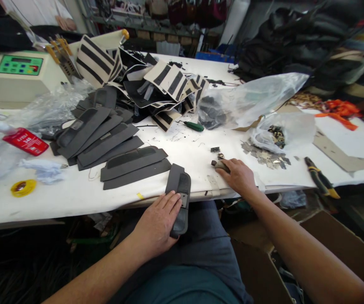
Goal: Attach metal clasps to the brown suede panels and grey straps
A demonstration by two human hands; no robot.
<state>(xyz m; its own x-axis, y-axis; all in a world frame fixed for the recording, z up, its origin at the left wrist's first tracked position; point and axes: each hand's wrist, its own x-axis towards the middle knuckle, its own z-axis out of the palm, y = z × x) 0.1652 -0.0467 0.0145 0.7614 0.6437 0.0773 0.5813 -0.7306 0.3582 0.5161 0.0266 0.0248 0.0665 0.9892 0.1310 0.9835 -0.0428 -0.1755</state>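
My left hand (158, 219) holds a dark grey leather piece (184, 185) at the table's front edge, its fingers flat across the top and the thumb low at the side. A small metal plate (184, 200) shows on that piece beside the fingertips. On the tabletop to the right, my right hand (237, 174) is closed around a small greyish rounded tool (221, 166) with a dark end; its exact kind is unclear. Just beyond it lie small metal fittings (215, 149). Two similar grey pieces (134, 166) rest to the left of the held one.
More grey pieces (96, 135) are piled at left, near a red glue bottle (26, 141) and yellow tape roll (23, 188). Striped panels (169, 80) heap behind a green-handled tool (193, 126). Flat metal plates (269, 157), a plastic bag (254, 99) and pliers (321, 177) are right.
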